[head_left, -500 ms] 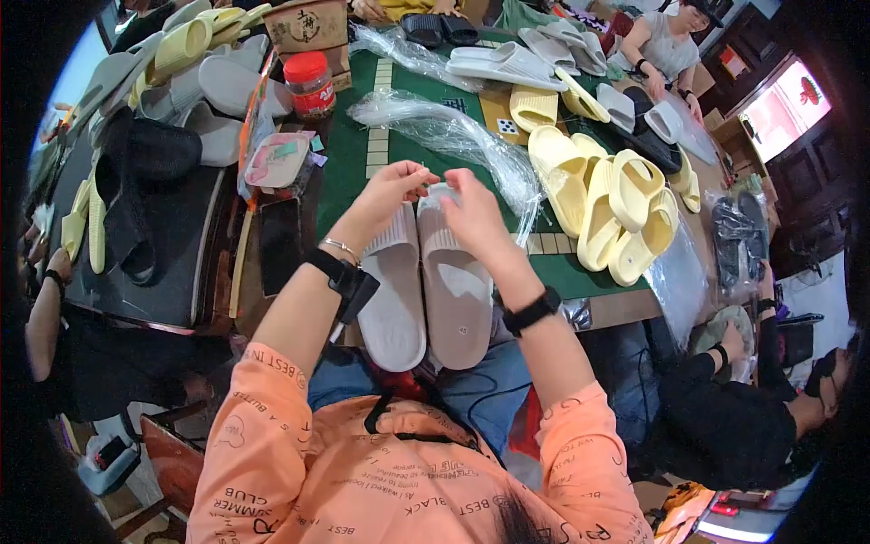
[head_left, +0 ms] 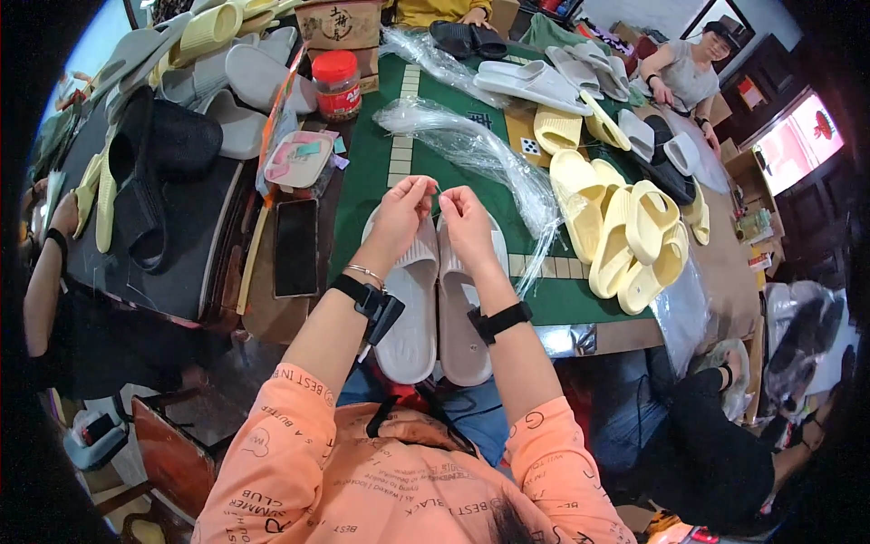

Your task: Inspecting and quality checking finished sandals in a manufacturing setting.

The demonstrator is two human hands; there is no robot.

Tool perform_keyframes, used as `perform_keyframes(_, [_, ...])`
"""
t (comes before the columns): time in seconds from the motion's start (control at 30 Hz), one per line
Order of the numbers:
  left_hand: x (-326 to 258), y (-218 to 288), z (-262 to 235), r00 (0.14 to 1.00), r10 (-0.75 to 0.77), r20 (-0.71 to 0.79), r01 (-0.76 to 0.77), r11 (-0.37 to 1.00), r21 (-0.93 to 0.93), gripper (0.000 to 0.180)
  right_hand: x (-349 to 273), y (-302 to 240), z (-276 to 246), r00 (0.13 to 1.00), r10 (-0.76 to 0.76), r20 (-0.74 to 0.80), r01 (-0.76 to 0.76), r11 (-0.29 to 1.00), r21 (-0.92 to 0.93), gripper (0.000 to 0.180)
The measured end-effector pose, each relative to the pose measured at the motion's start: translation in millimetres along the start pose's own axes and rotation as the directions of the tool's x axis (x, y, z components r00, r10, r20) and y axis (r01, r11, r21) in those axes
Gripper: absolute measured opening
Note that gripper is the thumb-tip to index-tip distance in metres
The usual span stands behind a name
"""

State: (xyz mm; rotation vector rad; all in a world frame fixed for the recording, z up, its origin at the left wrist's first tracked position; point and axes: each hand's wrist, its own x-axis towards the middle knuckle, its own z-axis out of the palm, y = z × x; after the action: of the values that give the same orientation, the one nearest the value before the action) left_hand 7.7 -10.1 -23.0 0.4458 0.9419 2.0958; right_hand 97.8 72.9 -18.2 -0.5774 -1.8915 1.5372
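Observation:
A pair of light grey slide slippers lies side by side at the table's near edge, the left slipper and the right slipper with heels toward me. Above their straps my left hand and my right hand are close together, each in a pinch. Between the fingertips runs a thin dark strand, too fine to make out clearly. My hands and wrists hide parts of both straps and the toe ends.
Bundled clear plastic ties lie beyond my hands on the green mat. Pale yellow slippers are heaped to the right. A phone, a red-lidded jar and black slippers occupy the left. Co-workers sit around.
My fingertips have drawn near each other, with the strand now visible between them. The view has shifted slightly. At right, a co-worker's bagged dark slippers have moved lower and toward the edge.

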Motion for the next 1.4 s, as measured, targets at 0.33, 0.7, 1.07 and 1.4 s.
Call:
perform_keyframes(0.33, [-5.2,2.8,4.0,1.0,-0.011,0.025,0.008,0.993,0.114,0.016,-4.6,-10.3,-0.2,0.999,0.042,0.003,-0.042,0.999,0.018,0.01])
perform_keyframes(0.7, [-6.3,4.0,6.3,0.999,-0.036,0.027,0.033,0.994,0.105,0.015,-5.2,-9.0,-1.0,0.998,0.06,-0.017,-0.059,0.998,0.028,0.011])
perform_keyframes(1.07, [-6.8,4.0,11.6,0.999,-0.037,-0.011,0.038,0.984,0.175,0.015,-2.9,-2.5,-1.0,0.999,0.052,-0.012,-0.051,0.995,0.091,0.01])
perform_keyframes(1.4, [-7.0,-0.7,13.9,0.994,0.051,-0.099,-0.028,0.976,0.218,0.011,-2.3,-4.1,-2.3,0.998,0.061,-0.036,-0.056,0.991,0.119,0.008])
